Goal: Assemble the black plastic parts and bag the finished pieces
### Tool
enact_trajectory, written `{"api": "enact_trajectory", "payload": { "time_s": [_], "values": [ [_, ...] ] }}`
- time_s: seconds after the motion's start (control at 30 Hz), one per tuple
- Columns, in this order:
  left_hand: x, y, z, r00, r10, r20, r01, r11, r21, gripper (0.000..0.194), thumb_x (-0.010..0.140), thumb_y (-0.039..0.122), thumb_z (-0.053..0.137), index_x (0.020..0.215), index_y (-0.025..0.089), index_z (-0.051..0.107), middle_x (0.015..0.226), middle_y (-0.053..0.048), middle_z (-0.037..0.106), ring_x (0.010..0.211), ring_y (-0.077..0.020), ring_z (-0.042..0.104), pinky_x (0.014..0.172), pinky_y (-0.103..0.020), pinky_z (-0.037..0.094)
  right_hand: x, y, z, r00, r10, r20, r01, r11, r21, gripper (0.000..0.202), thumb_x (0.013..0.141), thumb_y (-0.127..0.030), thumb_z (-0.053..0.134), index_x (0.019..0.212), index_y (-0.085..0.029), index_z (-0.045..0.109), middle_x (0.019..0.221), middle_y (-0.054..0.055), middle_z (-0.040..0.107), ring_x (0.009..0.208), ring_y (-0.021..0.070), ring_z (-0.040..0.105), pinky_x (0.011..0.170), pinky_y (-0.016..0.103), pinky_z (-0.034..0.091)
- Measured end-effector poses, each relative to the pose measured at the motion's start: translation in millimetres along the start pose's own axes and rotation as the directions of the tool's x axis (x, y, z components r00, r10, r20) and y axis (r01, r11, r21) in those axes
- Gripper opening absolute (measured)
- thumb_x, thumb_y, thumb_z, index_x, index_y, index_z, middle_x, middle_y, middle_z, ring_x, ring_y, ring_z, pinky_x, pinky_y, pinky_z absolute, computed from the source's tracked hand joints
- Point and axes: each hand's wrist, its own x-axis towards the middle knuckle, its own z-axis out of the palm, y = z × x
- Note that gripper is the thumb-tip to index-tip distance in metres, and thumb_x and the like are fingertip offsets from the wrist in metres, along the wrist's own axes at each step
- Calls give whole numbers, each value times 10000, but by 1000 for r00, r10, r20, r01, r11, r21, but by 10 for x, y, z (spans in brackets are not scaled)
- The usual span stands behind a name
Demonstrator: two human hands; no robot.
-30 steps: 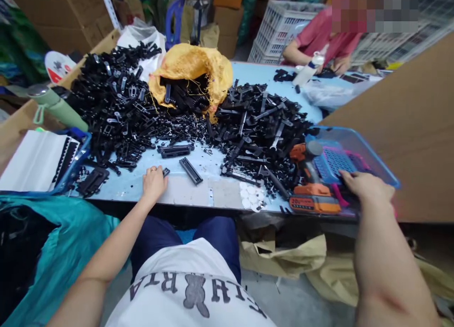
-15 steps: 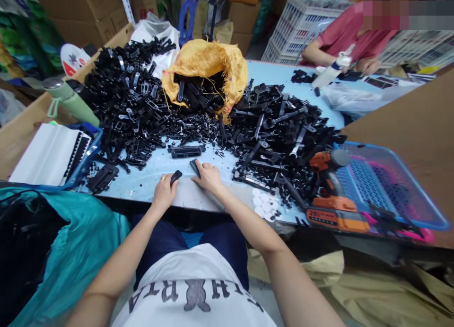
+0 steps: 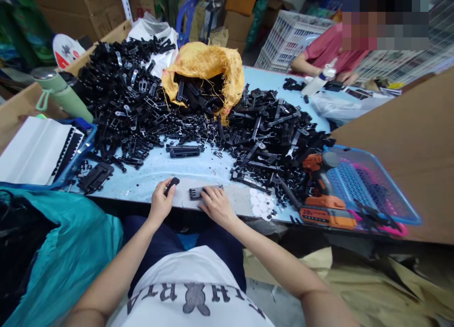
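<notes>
My left hand (image 3: 160, 203) is closed around a short black plastic piece (image 3: 172, 185), its rounded end showing above the fingers. To the right, my right hand (image 3: 218, 206) grips a dark, flat, ribbed rectangular part (image 3: 195, 193) that lies on a grey board (image 3: 182, 198) at the table's front edge. The fingers cover much of that part. Farther back, a stack of similar long black parts (image 3: 185, 151) rests on the blue tabletop. White round discs (image 3: 260, 203) lie right of my right hand.
Heaps of black parts (image 3: 120, 100) surround a torn yellow sack (image 3: 202, 57). An orange cordless drill (image 3: 328, 208) stands at right, beside a blue basket (image 3: 407, 208). A green flask (image 3: 64, 95) and a tray of white sheets (image 3: 35, 149) are left. Across the table sits a person (image 3: 321, 52).
My right hand has drawn back toward the table's front edge, and the dark part under it now lies crosswise on the grey board. My left hand has moved slightly left and down, still holding its piece.
</notes>
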Motion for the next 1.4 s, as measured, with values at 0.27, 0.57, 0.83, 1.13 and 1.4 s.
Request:
{"api": "enact_trajectory", "payload": {
  "time_s": [0.27, 0.57, 0.83, 1.13, 1.4],
  "values": [
    [-64, 304, 171, 987, 52, 152, -31, 990, -136, 351, 884, 345, 466, 1186, 203, 577, 1015, -73, 608, 783, -137, 608, 725, -277, 503, 327, 64, -82, 974, 208, 90, -197, 580, 790, 515, 930, -438, 350, 1407, -244, 342, 899, 55, 625, 711, 158, 604, 744, 356, 517],
    [-53, 618, 233, 958, 265, 109, -262, 964, -44, 350, 899, 307, 451, 1207, 195, 574, 928, -70, 598, 887, -161, 568, 827, -308, 474, 258, 41, -267, 983, 181, -41, -31, 376, 926, 490, 850, -409, 533, 1325, -312, 467, 1025, 28, 567, 530, 50, 512, 521, 228, 514],
    [7, 649, 357, 911, 412, -27, -413, 908, -74, 329, 918, 271, 423, 1195, 173, 572, 955, -79, 610, 881, -147, 570, 808, -303, 486, 196, -100, -145, 940, 237, -247, 88, 528, 844, 525, 902, -406, 455, 1398, -257, 364, 951, 59, 554, 631, 101, 530, 615, 266, 517],
    [10, 363, 453, 923, 267, 278, -358, 863, 357, 435, 854, 135, 408, 1277, 192, 495, 1209, -151, 538, 1129, -267, 510, 941, -469, 417, 124, 393, -168, 931, 354, -91, -324, 914, 243, 456, 930, -340, 367, 1370, -223, 404, 1128, 107, 590, 1005, 227, 543, 800, 333, 475],
    [212, 529, 495, 652, 309, 692, -736, 474, 483, 456, 823, 23, 379, 1218, 184, 539, 923, -101, 639, 944, -236, 564, 965, -510, 341, 332, 1702, -613, 960, 251, -126, -280, 890, -360, 262, 870, -94, 426, 954, -132, 671, 1374, 142, 437, 1294, 295, 329, 1035, 511, 251]
  ]
}}
